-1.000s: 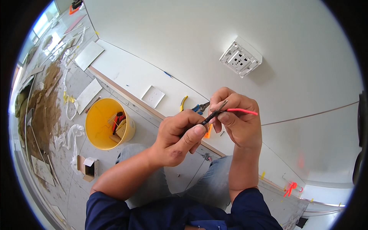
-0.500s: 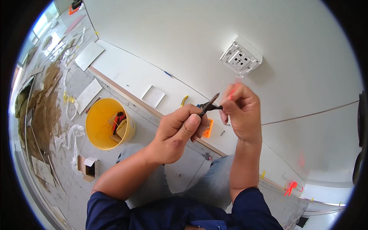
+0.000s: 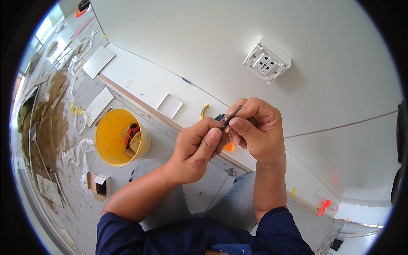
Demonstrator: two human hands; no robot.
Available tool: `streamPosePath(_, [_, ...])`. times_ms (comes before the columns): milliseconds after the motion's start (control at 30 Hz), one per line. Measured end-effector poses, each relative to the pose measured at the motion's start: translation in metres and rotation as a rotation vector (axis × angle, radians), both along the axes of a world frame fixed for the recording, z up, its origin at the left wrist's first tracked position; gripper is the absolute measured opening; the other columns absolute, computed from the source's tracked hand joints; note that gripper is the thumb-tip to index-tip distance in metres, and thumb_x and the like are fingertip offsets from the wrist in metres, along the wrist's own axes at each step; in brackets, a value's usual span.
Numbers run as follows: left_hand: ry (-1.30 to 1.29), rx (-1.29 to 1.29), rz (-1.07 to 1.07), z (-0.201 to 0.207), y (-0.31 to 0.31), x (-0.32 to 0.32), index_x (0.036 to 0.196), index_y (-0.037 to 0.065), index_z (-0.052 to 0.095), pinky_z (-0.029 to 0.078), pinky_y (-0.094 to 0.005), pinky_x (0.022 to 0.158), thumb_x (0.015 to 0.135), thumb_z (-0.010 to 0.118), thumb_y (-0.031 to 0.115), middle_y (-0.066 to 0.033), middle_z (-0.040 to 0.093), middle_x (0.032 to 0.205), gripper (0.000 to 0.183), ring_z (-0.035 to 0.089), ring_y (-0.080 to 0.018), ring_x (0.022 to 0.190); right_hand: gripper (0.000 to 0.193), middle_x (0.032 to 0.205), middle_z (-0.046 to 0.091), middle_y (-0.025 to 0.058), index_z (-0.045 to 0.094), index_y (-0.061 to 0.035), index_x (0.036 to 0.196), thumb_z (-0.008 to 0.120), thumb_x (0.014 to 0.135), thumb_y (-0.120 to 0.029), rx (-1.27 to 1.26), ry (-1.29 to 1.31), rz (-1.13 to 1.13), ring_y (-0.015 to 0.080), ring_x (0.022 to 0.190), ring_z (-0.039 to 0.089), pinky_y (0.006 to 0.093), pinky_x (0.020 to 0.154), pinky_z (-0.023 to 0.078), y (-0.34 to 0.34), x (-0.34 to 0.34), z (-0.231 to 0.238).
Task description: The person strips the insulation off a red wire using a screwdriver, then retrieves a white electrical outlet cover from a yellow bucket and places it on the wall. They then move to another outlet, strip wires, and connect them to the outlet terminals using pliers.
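My left hand (image 3: 196, 146) is closed round a slim dark metal shaft with a narrowed tip (image 3: 234, 112), which looks like a screwdriver; its lower part is hidden in the fist. My right hand (image 3: 260, 131) is right beside it, thumb and fingers pinched together near the shaft. What lies between those fingertips is hidden. Beyond the hands, a white socket (image 3: 267, 64) in a raised box sits on the white wall, its inner frame exposed. On the ledge lie a square white cover (image 3: 170, 106), a yellow tool handle (image 3: 205, 111) and an orange piece (image 3: 229, 147), partly covered by my hands.
A yellow bucket (image 3: 145, 142) with tools inside stands on the floor at left, near an open small carton (image 3: 101, 187). Loose boards (image 3: 98, 106), plastic strips and brown dirt (image 3: 51, 114) spread farther left. A red item (image 3: 324, 207) lies at right.
My right hand has moved left and closed in on the shaft. A dark strip that stretched between the hands no longer shows. My left hand has hardly moved.
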State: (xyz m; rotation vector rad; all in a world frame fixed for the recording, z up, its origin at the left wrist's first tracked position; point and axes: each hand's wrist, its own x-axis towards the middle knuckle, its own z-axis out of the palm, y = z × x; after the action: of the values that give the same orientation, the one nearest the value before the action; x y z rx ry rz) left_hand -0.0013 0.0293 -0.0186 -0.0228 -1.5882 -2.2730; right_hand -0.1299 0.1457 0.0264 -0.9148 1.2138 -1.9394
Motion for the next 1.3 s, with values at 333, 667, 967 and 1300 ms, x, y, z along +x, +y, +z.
streamPosePath(333, [-0.138, 0.647, -0.811, 0.011, -0.018, 0.001, 0.093, -0.002, 0.058, 0.04, -0.0259, 0.051, 0.11, 0.044, 0.042, -0.006, 0.049, 0.059, 0.049, 0.045, -0.0142, 0.049, 0.013, 0.092, 0.067, 0.0088, 0.061, 0.0, 0.087, 0.072, 0.092, 0.003, -0.048, 0.061, 0.17, 0.0055, 0.068, 0.055, 0.0192, 0.057, 0.043, 0.003, -0.014, -0.007])
streamPosePath(667, [-0.211, 0.424, -0.26, 0.003, -0.011, -0.005, 0.106, 0.0, 0.061, 0.033, -0.0244, 0.054, 0.11, 0.044, 0.037, -0.0019, 0.046, 0.065, 0.041, 0.039, -0.0091, 0.056, 0.025, 0.073, 0.052, 0.0009, 0.061, -0.0043, 0.1, 0.065, 0.103, -0.028, -0.059, -0.011, -0.118, 0.0056, 0.054, 0.039, 0.0204, 0.045, 0.03, -0.006, -0.024, -0.02])
streamPosePath(967, [-0.269, 0.473, -0.352, 0.001, -0.019, -0.005, 0.105, -0.002, 0.064, 0.029, -0.0252, 0.05, 0.109, 0.04, 0.043, -0.0006, 0.041, 0.058, 0.051, 0.032, -0.0093, 0.05, 0.021, 0.085, 0.062, 0.0047, 0.065, -0.0005, 0.108, 0.065, 0.103, -0.021, -0.077, -0.111, -0.006, 0.0057, 0.054, 0.048, 0.0201, 0.048, 0.036, 0.0, -0.029, -0.02])
streamPosePath(1300, [-0.02, -0.046, 0.126, 0.008, -0.008, -0.001, 0.115, -0.001, 0.062, 0.044, -0.0203, 0.074, 0.1, 0.069, 0.017, -0.0015, 0.06, 0.092, 0.025, 0.052, -0.0053, 0.08, 0.015, 0.094, 0.056, 0.0102, 0.065, -0.0035, 0.103, 0.064, 0.103, -0.018, -0.261, 0.214, 0.054, 0.0108, 0.059, 0.051, 0.0218, 0.051, 0.041, 0.007, -0.039, -0.02])
